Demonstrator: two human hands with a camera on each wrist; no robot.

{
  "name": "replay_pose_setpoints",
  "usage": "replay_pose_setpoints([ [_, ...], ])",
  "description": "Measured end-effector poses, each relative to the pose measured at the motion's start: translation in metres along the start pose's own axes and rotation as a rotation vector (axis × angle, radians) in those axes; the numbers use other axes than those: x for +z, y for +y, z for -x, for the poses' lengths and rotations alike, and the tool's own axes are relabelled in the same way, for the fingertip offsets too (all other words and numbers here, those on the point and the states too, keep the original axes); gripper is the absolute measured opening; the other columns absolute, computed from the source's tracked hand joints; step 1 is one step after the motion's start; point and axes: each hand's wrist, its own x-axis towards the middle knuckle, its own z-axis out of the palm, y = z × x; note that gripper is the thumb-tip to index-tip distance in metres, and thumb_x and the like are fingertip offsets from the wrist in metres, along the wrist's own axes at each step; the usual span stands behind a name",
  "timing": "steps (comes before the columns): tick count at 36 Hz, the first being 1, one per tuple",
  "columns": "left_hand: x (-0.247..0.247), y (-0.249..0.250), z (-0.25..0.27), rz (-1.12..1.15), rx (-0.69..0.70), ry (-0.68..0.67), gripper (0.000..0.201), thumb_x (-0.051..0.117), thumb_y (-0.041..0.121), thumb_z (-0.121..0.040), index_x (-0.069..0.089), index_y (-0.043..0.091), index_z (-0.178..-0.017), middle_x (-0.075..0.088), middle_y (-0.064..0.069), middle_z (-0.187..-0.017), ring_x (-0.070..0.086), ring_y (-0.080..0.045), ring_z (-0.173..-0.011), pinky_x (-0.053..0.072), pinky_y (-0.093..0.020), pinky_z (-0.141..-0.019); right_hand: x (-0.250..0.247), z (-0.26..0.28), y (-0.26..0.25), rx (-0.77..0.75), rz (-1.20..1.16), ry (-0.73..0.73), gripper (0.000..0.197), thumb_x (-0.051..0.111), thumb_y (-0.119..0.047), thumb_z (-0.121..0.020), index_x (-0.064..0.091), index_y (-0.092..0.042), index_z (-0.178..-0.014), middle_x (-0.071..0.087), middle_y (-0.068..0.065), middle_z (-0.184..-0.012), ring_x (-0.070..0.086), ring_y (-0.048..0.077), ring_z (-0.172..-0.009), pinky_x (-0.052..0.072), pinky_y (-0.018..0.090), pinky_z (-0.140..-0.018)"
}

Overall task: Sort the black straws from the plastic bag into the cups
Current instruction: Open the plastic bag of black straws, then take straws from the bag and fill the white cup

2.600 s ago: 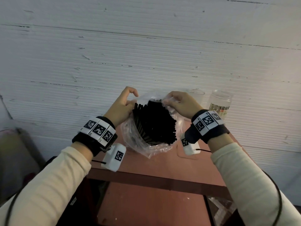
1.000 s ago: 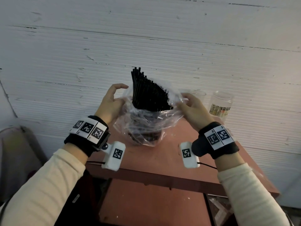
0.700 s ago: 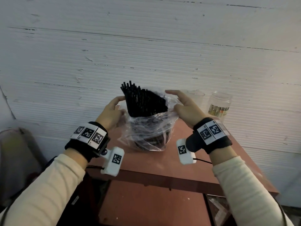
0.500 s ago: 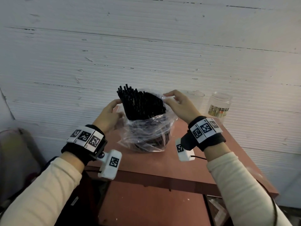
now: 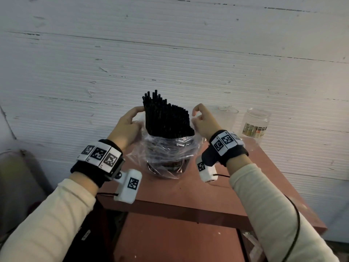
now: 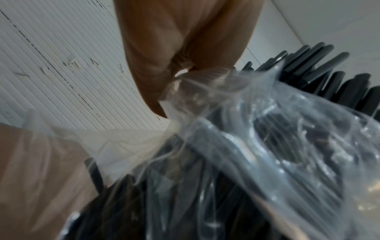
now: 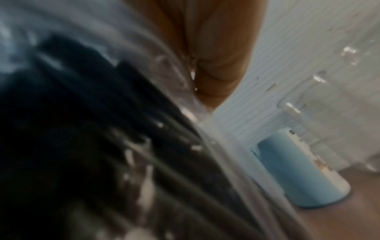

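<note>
A thick bundle of black straws [image 5: 166,118] stands upright on the red table [image 5: 188,193]. Its upper half sticks out of a clear plastic bag [image 5: 170,154] bunched round its lower half. My left hand [image 5: 138,115] pinches the bag's left rim, with its fingertips against the straws. My right hand [image 5: 195,114] holds the right rim with curled fingers. The left wrist view shows my fingers [image 6: 164,73] pinching the plastic bag [image 6: 257,129] beside the straws [image 6: 308,73]. In the blurred right wrist view, the bag [image 7: 179,78] runs up along my right hand [image 7: 216,48] over the dark straws [image 7: 82,113].
A clear cup [image 5: 228,114] and a clear labelled jar [image 5: 255,123] stand at the back right of the table, against the white ribbed wall. The right wrist view shows a pale blue cylinder [image 7: 298,170] and a clear cup [image 7: 339,113]. A lower red shelf [image 5: 175,239] lies below the table.
The bag has slid further down the bundle, baring more of the straws, which now stand straighter. Both hands stay at the bag's rim on either side.
</note>
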Motion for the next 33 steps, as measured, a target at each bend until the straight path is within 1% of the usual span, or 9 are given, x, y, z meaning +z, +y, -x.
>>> replay_pose_setpoints([
  [5, -0.008, -0.013, -0.001, 0.054, -0.032, -0.007, 0.059, 0.044, -0.001, -0.093, 0.062, 0.053, -0.110, 0.058, -0.022, -0.088, 0.044, -0.024, -0.062, 0.033, -0.025, -0.047, -0.004, 0.016, -0.004, 0.027, -0.171, -0.030, 0.013, 0.048, -0.012, -0.095, 0.057, -0.019, -0.103, 0.043, -0.001, -0.059, 0.035, 0.016, -0.047, 0.031, 0.026, -0.049],
  [8, -0.011, -0.017, 0.001, 0.094, -0.058, 0.032, 0.060, 0.046, 0.001, -0.084, 0.064, 0.055, -0.105, 0.061, -0.035, -0.092, 0.052, -0.038, -0.079, 0.044, -0.043, -0.062, -0.012, 0.034, -0.011, 0.025, -0.152, -0.092, 0.029, 0.049, -0.026, -0.097, 0.055, -0.030, -0.126, 0.061, 0.008, -0.108, 0.060, 0.023, -0.089, 0.047, 0.027, -0.068],
  [10, -0.012, -0.019, 0.003, 0.114, -0.062, 0.049, 0.066, 0.041, -0.003, -0.085, 0.064, 0.057, -0.100, 0.060, -0.038, -0.095, 0.050, -0.039, -0.086, 0.040, -0.046, -0.065, -0.017, 0.047, -0.014, 0.010, -0.169, -0.120, 0.039, 0.050, -0.030, -0.097, 0.047, -0.035, -0.135, 0.057, 0.017, -0.115, 0.059, 0.027, -0.099, 0.050, 0.020, -0.065],
  [14, -0.011, -0.016, 0.005, 0.109, -0.103, 0.055, 0.078, 0.031, -0.012, -0.086, 0.064, 0.058, -0.092, 0.060, -0.028, -0.094, 0.047, -0.031, -0.064, 0.037, -0.031, -0.050, -0.019, 0.065, -0.017, -0.030, -0.193, -0.173, 0.041, 0.053, -0.027, -0.096, 0.046, -0.038, -0.136, 0.049, 0.004, -0.099, 0.055, 0.016, -0.082, 0.057, 0.023, -0.065],
  [18, -0.010, -0.019, 0.005, 0.093, -0.116, 0.039, 0.074, 0.034, -0.011, -0.078, 0.066, 0.053, -0.099, 0.059, -0.031, -0.095, 0.052, -0.038, -0.079, 0.044, -0.050, -0.067, -0.017, 0.068, -0.008, -0.020, -0.267, -0.214, 0.046, 0.056, -0.006, -0.092, 0.053, -0.028, -0.132, 0.046, -0.002, -0.113, 0.058, 0.021, -0.088, 0.056, 0.042, -0.088],
  [23, -0.002, -0.012, 0.012, 0.100, -0.112, 0.060, 0.060, 0.034, -0.018, -0.089, 0.061, 0.031, -0.110, 0.063, -0.004, -0.059, 0.052, -0.012, -0.041, 0.042, -0.019, -0.039, -0.012, 0.069, 0.001, -0.084, -0.129, -0.192, 0.057, 0.052, 0.006, -0.089, 0.045, -0.027, -0.135, 0.044, 0.006, -0.124, 0.055, 0.025, -0.082, 0.053, 0.043, -0.082],
  [28, 0.004, -0.004, 0.025, 0.169, -0.106, 0.092, 0.059, 0.033, -0.021, -0.089, 0.059, 0.020, -0.122, 0.060, 0.002, -0.046, 0.053, -0.007, -0.037, 0.044, -0.019, -0.039, -0.007, 0.068, 0.002, -0.043, 0.002, -0.094, 0.051, 0.042, -0.007, -0.099, 0.037, -0.024, -0.146, 0.048, 0.013, -0.142, 0.054, 0.031, -0.123, 0.045, 0.036, -0.101],
  [31, 0.007, -0.001, 0.030, 0.208, -0.109, 0.098, 0.059, 0.035, -0.019, -0.089, 0.059, 0.022, -0.123, 0.063, -0.002, -0.049, 0.057, -0.011, -0.041, 0.047, -0.022, -0.043, -0.011, 0.072, -0.006, 0.000, -0.113, 0.045, 0.047, 0.037, -0.015, -0.102, 0.033, -0.018, -0.149, 0.038, 0.000, -0.152, 0.034, 0.014, -0.140, 0.025, 0.021, -0.108],
  [33, 0.009, -0.002, 0.030, 0.209, -0.114, 0.107, 0.062, 0.033, -0.019, -0.087, 0.062, 0.027, -0.116, 0.064, -0.002, -0.051, 0.056, -0.018, -0.047, 0.047, -0.029, -0.051, -0.014, 0.078, -0.020, -0.013, -0.231, 0.138, 0.045, 0.037, -0.023, -0.103, 0.034, -0.018, -0.148, 0.038, -0.004, -0.151, 0.033, 0.009, -0.139, 0.024, 0.019, -0.106],
])
